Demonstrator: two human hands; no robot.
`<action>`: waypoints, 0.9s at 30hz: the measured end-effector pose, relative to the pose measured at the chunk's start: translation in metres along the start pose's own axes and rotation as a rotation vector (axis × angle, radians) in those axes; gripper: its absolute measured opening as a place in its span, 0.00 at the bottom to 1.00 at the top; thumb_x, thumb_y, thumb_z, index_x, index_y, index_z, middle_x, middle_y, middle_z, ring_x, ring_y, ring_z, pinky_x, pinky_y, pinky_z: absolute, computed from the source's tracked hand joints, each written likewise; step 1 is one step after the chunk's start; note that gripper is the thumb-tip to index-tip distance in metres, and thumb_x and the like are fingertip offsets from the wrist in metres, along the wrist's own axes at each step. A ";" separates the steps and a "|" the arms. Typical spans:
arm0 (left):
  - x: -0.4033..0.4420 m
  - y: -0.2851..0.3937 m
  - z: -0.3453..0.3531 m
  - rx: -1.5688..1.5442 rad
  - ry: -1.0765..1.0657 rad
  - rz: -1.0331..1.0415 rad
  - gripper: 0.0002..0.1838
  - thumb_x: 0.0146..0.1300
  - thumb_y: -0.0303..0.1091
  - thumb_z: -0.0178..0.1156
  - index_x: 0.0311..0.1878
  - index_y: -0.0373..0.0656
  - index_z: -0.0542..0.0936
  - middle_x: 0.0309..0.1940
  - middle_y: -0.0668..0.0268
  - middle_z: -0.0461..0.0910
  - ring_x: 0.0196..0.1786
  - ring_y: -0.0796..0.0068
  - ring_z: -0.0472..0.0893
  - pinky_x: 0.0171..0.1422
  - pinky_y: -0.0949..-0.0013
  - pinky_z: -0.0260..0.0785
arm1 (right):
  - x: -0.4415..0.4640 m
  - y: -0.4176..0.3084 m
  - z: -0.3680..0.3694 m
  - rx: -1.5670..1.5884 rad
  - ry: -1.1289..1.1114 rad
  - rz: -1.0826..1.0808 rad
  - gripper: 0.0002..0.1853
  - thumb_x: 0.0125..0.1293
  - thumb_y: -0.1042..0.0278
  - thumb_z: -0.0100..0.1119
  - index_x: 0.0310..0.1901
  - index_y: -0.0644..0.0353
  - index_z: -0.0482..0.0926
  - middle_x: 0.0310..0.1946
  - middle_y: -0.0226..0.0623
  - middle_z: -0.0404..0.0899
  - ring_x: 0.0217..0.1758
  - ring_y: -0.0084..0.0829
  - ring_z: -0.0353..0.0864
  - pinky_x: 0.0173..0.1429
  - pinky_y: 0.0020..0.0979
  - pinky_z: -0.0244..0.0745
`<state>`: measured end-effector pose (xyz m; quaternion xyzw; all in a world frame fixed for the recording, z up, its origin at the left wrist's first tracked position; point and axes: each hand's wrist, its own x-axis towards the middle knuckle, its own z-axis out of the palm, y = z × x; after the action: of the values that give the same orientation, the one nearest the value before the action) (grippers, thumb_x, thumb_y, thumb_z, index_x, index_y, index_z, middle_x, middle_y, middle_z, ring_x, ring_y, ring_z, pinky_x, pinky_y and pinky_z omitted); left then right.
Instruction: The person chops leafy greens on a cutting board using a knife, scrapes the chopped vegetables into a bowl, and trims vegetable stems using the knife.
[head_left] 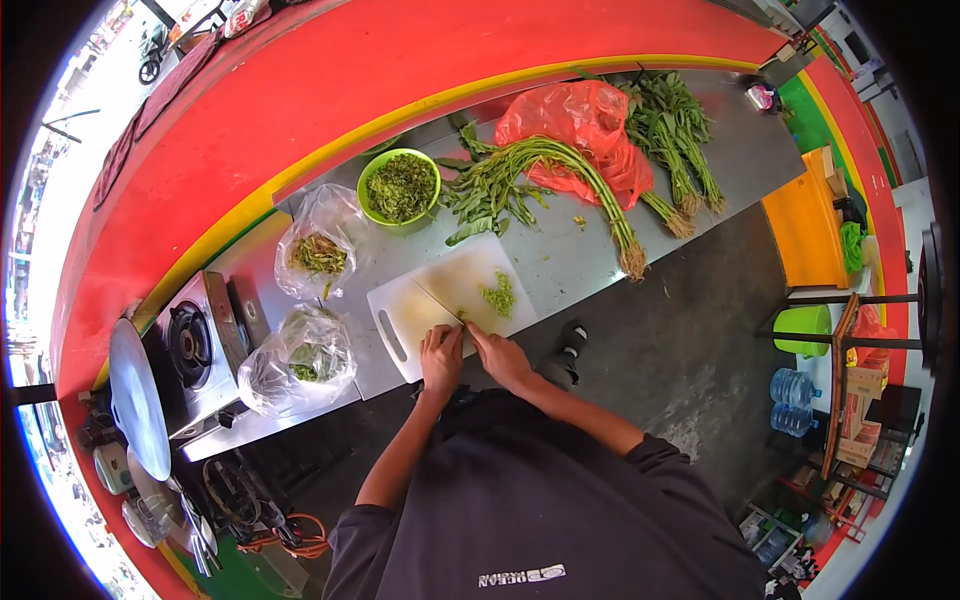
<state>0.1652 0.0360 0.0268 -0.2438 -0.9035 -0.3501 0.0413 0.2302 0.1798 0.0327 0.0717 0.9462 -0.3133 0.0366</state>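
Observation:
On the white cutting board (395,297), my right hand (502,357) is closed round the handle end of a knife (436,298), whose thin blade points up and left across the board. My left hand (441,352) is beside it with bent fingers, pressed down on green stems (460,315), mostly hidden under the fingertips. Chopped green pieces (498,293) lie in a small heap on the board's right side. Beyond the board, a lime green bowl (432,211) is full of chopped greens (400,188).
Long leafy stems with roots (600,185) lie by a red plastic bag (585,125), with more bunches (675,130) behind. Two clear bags of greens, one farther (322,240) and one nearer (300,362), stand left of the board. A gas stove (192,345) is at the far left.

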 end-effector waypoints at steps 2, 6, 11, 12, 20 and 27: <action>-0.001 0.001 -0.003 0.025 -0.016 -0.004 0.10 0.63 0.28 0.66 0.48 0.44 0.87 0.39 0.65 0.82 0.43 0.61 0.81 0.48 0.58 0.70 | 0.011 -0.002 0.002 0.037 -0.007 0.003 0.21 0.77 0.60 0.50 0.68 0.54 0.72 0.31 0.54 0.84 0.33 0.55 0.85 0.35 0.52 0.79; 0.002 -0.005 0.002 -0.060 -0.017 -0.035 0.09 0.63 0.27 0.65 0.45 0.42 0.87 0.37 0.63 0.82 0.43 0.60 0.81 0.48 0.58 0.70 | 0.019 -0.005 -0.013 0.130 -0.059 0.032 0.20 0.77 0.60 0.51 0.66 0.55 0.74 0.30 0.54 0.84 0.33 0.55 0.84 0.35 0.52 0.78; 0.006 -0.005 -0.002 -0.145 0.005 -0.055 0.07 0.60 0.24 0.66 0.42 0.38 0.87 0.36 0.57 0.84 0.41 0.54 0.83 0.48 0.56 0.73 | 0.001 -0.006 -0.036 0.191 -0.140 0.079 0.19 0.78 0.59 0.50 0.65 0.55 0.74 0.31 0.55 0.84 0.34 0.59 0.83 0.38 0.55 0.77; 0.006 -0.005 -0.002 -0.161 0.006 -0.059 0.07 0.60 0.24 0.66 0.42 0.38 0.87 0.37 0.57 0.85 0.41 0.53 0.83 0.49 0.56 0.74 | -0.006 -0.005 -0.036 0.214 -0.141 0.108 0.19 0.78 0.59 0.50 0.65 0.55 0.74 0.31 0.56 0.83 0.34 0.59 0.83 0.39 0.55 0.76; 0.004 0.001 -0.003 -0.110 0.018 -0.063 0.07 0.60 0.24 0.66 0.42 0.38 0.87 0.37 0.59 0.84 0.42 0.55 0.82 0.50 0.57 0.73 | -0.014 0.010 -0.021 0.150 -0.125 0.072 0.20 0.78 0.58 0.50 0.67 0.52 0.73 0.32 0.54 0.84 0.34 0.58 0.84 0.38 0.55 0.78; 0.001 0.006 -0.007 -0.055 -0.024 -0.021 0.10 0.60 0.24 0.66 0.45 0.39 0.87 0.37 0.60 0.82 0.43 0.56 0.81 0.51 0.57 0.72 | 0.024 -0.007 -0.012 0.093 -0.061 0.026 0.20 0.77 0.59 0.51 0.68 0.50 0.73 0.33 0.52 0.85 0.34 0.54 0.85 0.36 0.51 0.79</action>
<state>0.1659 0.0354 0.0360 -0.2393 -0.8966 -0.3722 0.0201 0.2054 0.1836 0.0435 0.0761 0.9281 -0.3585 0.0662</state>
